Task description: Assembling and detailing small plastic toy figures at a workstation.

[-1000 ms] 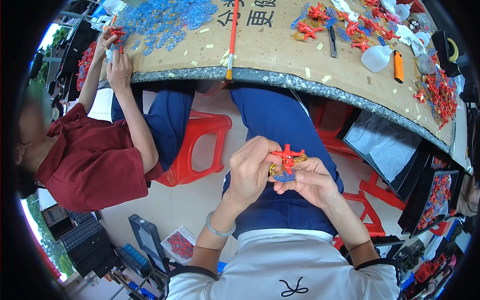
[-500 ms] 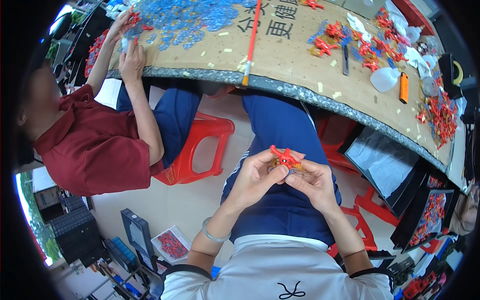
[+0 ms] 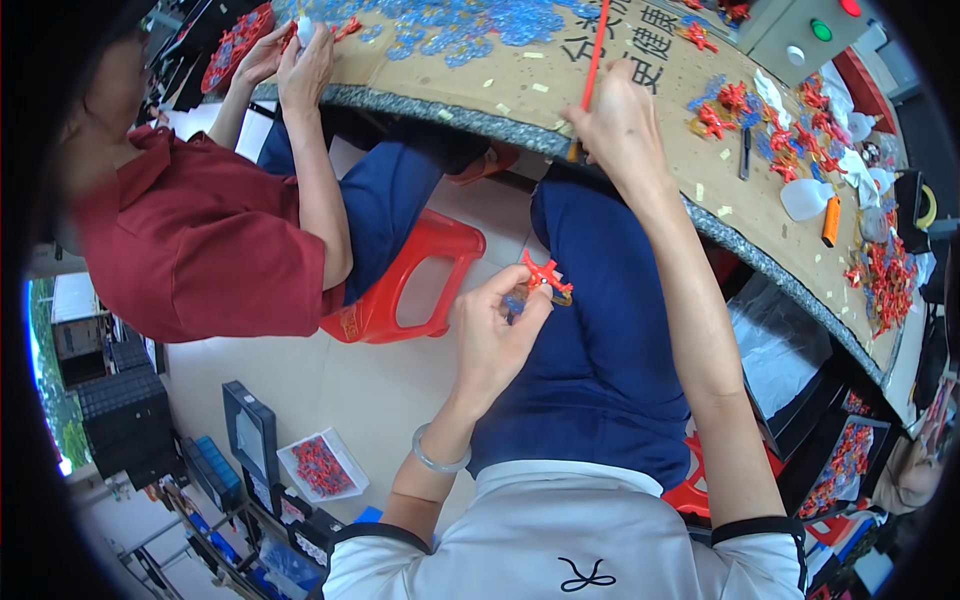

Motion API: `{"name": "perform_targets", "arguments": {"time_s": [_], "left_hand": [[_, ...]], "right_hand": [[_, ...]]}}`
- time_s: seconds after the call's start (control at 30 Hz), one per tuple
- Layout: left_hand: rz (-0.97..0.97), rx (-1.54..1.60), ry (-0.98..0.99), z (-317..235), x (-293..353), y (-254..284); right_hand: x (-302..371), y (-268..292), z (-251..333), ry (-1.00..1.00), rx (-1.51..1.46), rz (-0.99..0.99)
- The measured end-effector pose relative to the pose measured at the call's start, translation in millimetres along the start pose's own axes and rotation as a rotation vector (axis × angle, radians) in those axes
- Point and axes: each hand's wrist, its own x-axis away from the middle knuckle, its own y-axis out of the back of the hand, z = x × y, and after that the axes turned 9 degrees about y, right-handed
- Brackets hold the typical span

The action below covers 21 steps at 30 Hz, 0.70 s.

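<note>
My left hand [image 3: 497, 335] pinches a small red plastic toy figure [image 3: 545, 275] above my lap. Clear blue and amber parts show on the toy's underside, partly covered by the fingers. My right hand [image 3: 622, 120] is stretched forward over the table's front edge, its fingers curled against a thin red-handled paintbrush [image 3: 594, 62]. The brush lies across the cardboard, its tip at the edge and partly behind the fingers.
Clear blue pieces [image 3: 470, 25] are heaped on the cardboard-covered table [image 3: 480, 85]. At right are red toys [image 3: 885, 285], a white plastic bottle [image 3: 806, 199] and an orange-handled cutter [image 3: 831, 222]. On my left sits a co-worker [image 3: 210, 240], beside a red stool [image 3: 440, 270].
My right hand has left the toy and reached forward to the paintbrush. My left hand keeps the toy, moved slightly left and up. The view has shifted, and the co-worker's hands have changed position.
</note>
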Motion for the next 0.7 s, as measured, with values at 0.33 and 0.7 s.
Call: {"name": "perform_targets", "arguments": {"time_s": [0.33,0.7], "left_hand": [[0.062,-0.049,0.013,-10.3,2.6,3.4],[0.154,-0.231,-0.147,-26.6,5.1,-22.4]], "right_hand": [[45.6,64.1,43.0,-0.258,-0.794,0.116],[131.2,93.7,38.9,-0.312,-1.006,-0.138]]}}
